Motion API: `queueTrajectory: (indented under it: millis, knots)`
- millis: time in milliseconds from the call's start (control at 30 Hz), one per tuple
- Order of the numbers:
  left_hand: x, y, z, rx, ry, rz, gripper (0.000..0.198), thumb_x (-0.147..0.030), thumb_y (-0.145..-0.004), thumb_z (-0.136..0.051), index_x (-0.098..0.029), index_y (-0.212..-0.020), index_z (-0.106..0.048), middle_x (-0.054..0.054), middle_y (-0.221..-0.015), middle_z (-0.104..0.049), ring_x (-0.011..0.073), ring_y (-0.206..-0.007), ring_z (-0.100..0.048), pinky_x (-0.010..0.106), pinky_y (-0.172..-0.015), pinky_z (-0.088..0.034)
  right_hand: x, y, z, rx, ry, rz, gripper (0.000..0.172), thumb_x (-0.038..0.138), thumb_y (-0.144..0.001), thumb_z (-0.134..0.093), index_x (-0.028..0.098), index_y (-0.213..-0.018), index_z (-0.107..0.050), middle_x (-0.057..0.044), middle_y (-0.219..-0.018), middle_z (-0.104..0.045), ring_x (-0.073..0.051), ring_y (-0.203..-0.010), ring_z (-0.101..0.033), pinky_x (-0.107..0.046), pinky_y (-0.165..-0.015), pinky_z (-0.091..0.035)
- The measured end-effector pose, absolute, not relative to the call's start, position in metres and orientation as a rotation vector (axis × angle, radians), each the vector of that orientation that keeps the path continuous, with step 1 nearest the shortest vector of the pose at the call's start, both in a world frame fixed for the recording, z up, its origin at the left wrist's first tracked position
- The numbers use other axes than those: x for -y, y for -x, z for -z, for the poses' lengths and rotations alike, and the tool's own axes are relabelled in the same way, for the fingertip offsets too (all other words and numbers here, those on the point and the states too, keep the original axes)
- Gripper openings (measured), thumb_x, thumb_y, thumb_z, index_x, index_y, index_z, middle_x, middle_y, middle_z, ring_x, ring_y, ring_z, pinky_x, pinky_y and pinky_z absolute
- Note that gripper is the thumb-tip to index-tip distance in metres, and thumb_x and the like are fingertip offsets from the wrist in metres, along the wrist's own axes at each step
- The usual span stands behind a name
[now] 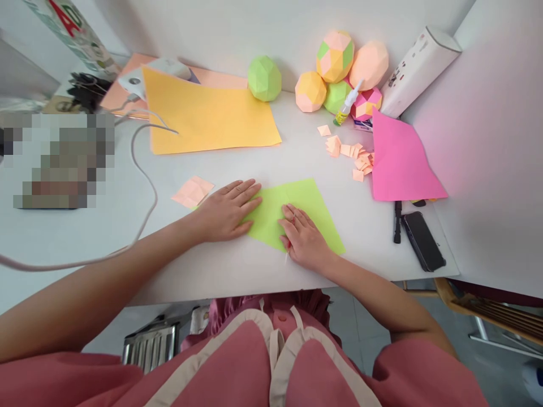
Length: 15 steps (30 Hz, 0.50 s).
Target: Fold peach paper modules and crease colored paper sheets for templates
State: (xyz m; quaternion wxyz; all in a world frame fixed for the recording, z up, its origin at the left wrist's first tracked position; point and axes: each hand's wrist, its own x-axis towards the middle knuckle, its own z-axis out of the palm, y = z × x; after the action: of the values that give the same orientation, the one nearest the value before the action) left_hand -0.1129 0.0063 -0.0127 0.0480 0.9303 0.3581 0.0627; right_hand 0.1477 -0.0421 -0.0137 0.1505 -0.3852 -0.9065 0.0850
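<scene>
A green paper sheet (316, 212) lies on the white table. My left hand (227, 212) rests flat on its left side, fingers spread, holding nothing. My right hand (305, 234) is over the middle of the sheet, its fingers closed around a thin red pen (289, 244). The pen's pale end sticks out below the hand; its other end is mostly hidden by the fingers. Just left of my left hand lies a creased peach paper piece (192, 191).
A yellow sheet (212, 118) and a green paper ball (264, 78) lie behind. Back right are several paper balls (335, 56), a glue bottle (348, 104), small peach pieces (362, 161) and a pink sheet (401, 161). A phone (423, 241) lies right; a white cable (148, 192) crosses left.
</scene>
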Motion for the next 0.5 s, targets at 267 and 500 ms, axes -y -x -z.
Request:
queueTrajectory:
  millis: [267, 500]
  knots:
    - [-0.008, 0.040, 0.006, -1.487, -2.698, -0.364, 0.037, -0.030, -0.093, -0.040, -0.007, -0.090, -0.069, 0.023, -0.103, -0.064, 0.0377, -0.121, -0.054, 0.047, -0.085, -0.057, 0.042, -0.146, 0.012, 2.595, 1.117, -0.195, 0.031, 0.021, -0.094, -0.041, 0.009, -0.120, -0.054, -0.023, -0.141, -0.048, -0.029, -0.141, -0.035, -0.053, -0.112, -0.039]
    - [-0.009, 0.042, 0.022, -1.365, -2.772, -0.634, 0.030, -0.016, -0.096, -0.036, -0.010, -0.105, -0.064, 0.017, -0.128, -0.055, 0.0340, -0.131, -0.045, 0.054, -0.107, -0.043, 0.049, -0.164, 0.005, 2.593, 1.004, -0.299, 0.026, 0.016, -0.092, -0.041, 0.011, -0.113, -0.056, -0.022, -0.139, -0.052, -0.027, -0.141, -0.036, -0.052, -0.109, -0.043]
